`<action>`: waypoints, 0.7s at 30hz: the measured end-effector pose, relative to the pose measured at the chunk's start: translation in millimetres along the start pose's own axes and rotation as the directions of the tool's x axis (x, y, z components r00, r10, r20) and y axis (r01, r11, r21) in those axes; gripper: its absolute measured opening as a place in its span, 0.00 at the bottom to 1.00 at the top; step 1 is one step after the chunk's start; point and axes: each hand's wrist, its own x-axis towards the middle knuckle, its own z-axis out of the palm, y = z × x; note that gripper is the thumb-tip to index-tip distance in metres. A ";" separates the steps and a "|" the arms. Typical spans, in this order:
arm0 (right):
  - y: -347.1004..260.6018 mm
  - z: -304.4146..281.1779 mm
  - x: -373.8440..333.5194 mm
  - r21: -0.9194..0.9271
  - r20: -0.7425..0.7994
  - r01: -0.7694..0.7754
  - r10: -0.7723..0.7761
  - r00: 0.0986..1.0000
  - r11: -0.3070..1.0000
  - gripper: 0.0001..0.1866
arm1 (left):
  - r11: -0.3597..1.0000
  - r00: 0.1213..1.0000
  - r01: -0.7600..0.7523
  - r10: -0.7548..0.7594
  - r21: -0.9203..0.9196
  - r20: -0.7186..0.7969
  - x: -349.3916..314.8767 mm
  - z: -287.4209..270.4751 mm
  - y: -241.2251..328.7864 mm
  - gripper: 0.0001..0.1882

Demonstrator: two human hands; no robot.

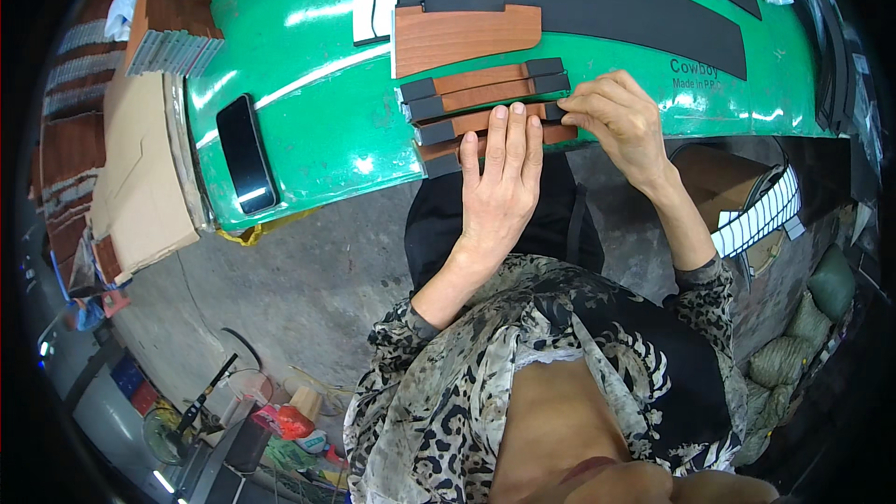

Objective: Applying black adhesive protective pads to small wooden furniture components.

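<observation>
Near the front edge of the green table (317,163), several narrow brown wood-grain pieces with black bands around their ends lie side by side. My left hand (497,189) rests on the nearer ones, fingers stretched out flat and pressing lightly. At the right end of one black-ended brown piece (474,121), the thumb and fingertips of my right hand (619,123) pinch together on its black band. Just beyond them sits another banded piece (483,86). Farther back is a flat brown wood-grain panel (467,45) with a notched upper edge. My left fingers partly hide the nearest piece.
Long black curved strips (616,14) lie across the far side. To the left are a dark phone (247,154), a stack of brown pieces (173,28) and a cardboard sheet (145,168). Beside the table at right stands a container with a white grid-patterned band (765,219).
</observation>
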 end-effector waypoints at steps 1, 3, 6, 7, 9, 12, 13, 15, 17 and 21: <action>0.4 -0.2 -0.3 -0.008 0.003 0.008 -0.008 1.000 1.000 0.11 | 1.000 1.000 -0.001 0.001 -0.001 0.000 0.0 0.1 0.2 0.26; 0.0 -0.8 0.8 -0.010 0.006 0.017 -0.017 1.000 1.000 0.11 | 1.000 1.000 -0.002 0.002 0.006 -0.001 0.1 -0.5 -0.4 0.26; 2.1 -1.2 1.1 -0.013 0.011 0.035 -0.035 0.999 0.999 0.12 | 1.000 1.000 -0.003 0.003 0.010 -0.004 0.7 -0.4 -0.2 0.26; 2.9 -1.3 1.1 -0.013 0.012 0.046 -0.045 0.999 0.999 0.12 | 1.000 1.000 -0.003 0.003 0.009 -0.004 0.7 -0.3 -0.2 0.26; 2.7 -1.5 1.5 -0.011 0.015 0.053 -0.052 0.999 0.999 0.12 | 1.000 1.000 -0.005 0.005 0.012 0.001 0.8 -0.5 -0.4 0.26; 3.2 -2.0 2.1 -0.003 0.027 0.064 -0.064 0.998 0.998 0.12 | 1.000 1.000 -0.003 0.003 0.004 -0.003 0.3 0.7 -0.3 0.26; 3.8 -2.2 2.4 0.004 0.035 0.069 -0.069 0.997 0.998 0.12 | 1.000 1.000 -0.003 0.003 0.005 -0.003 0.4 0.5 -0.3 0.26; 5.8 -2.4 1.7 0.002 0.052 0.084 -0.084 0.995 0.996 0.12 | 1.000 1.000 -0.007 0.007 0.013 -0.002 0.7 -0.1 -0.3 0.27; 7.3 -2.6 1.9 0.000 0.067 0.099 -0.098 0.993 0.995 0.12 | 1.000 1.000 -0.010 0.010 0.026 -0.001 0.8 0.0 -0.4 0.27; 7.1 -4.4 3.6 -0.032 0.110 0.165 -0.161 0.981 0.986 0.13 | 0.999 1.000 -0.012 0.012 0.042 -0.005 0.7 1.4 0.2 0.27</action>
